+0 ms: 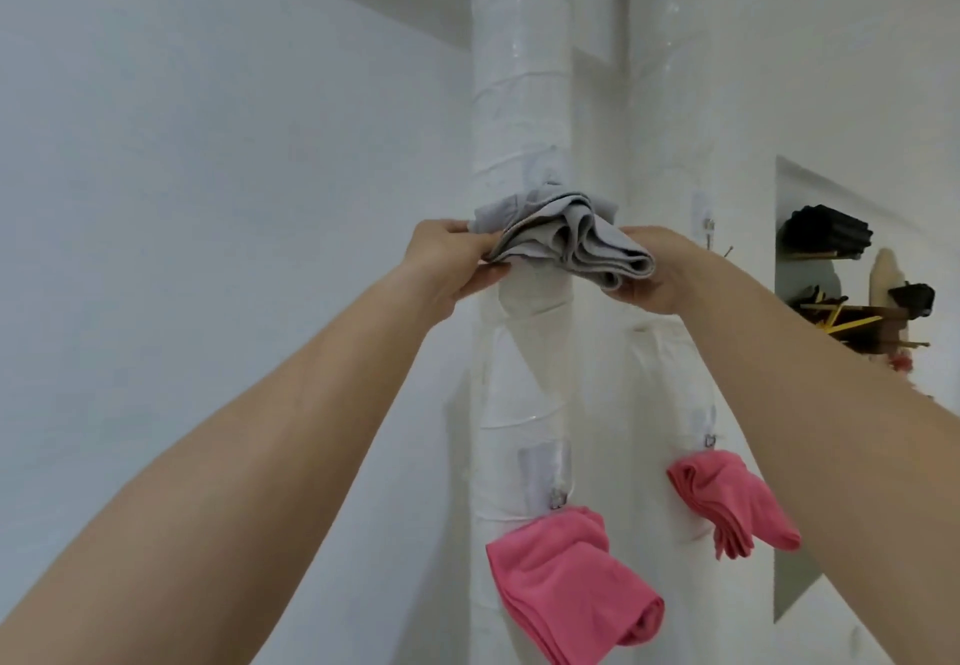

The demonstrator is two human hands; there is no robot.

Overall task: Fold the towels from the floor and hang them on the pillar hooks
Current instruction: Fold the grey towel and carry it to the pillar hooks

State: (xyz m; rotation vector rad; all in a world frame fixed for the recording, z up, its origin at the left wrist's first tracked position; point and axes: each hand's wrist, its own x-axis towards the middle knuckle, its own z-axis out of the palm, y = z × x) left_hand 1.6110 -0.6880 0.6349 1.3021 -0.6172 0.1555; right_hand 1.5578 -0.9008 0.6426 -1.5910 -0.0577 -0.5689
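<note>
A folded grey towel (566,240) is pressed against the white wrapped pillar (519,92) at chest height. My left hand (452,264) grips its left end and my right hand (654,274) holds its right, thicker folded end from below. The hook behind the grey towel is hidden. Lower down, a folded pink towel (566,581) hangs from a hook (557,498) on the same pillar. A second pink towel (732,503) hangs from a hook (709,440) on the pillar to the right. An empty hook (707,225) sits just beyond my right hand.
A plain white wall fills the left side. At the right, an opening in the wall shows a shelf (852,321) with dark rolled items (826,233) and yellow sticks. The floor is out of view.
</note>
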